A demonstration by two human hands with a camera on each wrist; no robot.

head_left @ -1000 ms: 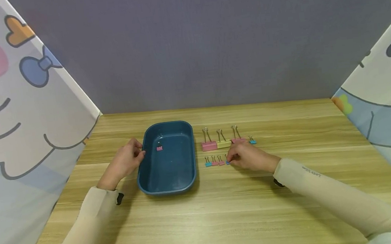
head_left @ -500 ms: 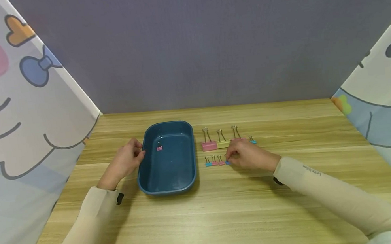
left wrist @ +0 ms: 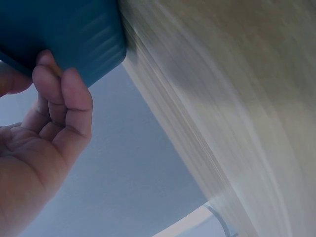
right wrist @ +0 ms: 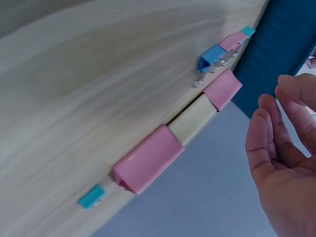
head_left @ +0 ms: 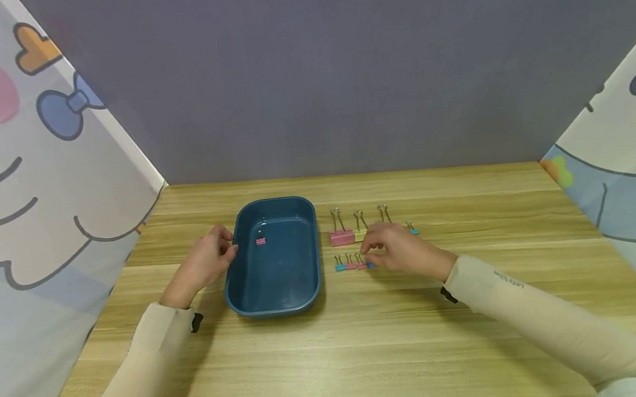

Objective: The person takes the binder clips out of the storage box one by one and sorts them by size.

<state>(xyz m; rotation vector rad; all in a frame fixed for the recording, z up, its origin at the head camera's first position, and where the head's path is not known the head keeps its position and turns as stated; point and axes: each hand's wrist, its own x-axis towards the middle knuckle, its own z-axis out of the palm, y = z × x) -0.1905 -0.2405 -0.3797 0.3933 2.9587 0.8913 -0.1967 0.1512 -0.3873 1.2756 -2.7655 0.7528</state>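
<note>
My left hand pinches the left rim of a dark blue plastic tray, with curled fingers against its wall in the left wrist view. A small pink binder clip lies inside. My right hand hovers over the clips, fingers loosely bent and holding nothing. Below its fingertips is a small blue binder clip, at the end of a short row with pink clips and a light-blue clip. Behind stand a large pink binder clip, a yellow one and another pink one, partly hidden by my hand in the head view.
A small light-blue binder clip ends the back row on the right. The wooden table reaches a grey panel behind, with cartoon-printed panels at both sides.
My right hand's fingers have come off the small blue clip, which stays at the row's right end, and the hand has shifted slightly left. The left hand stays at the tray.
</note>
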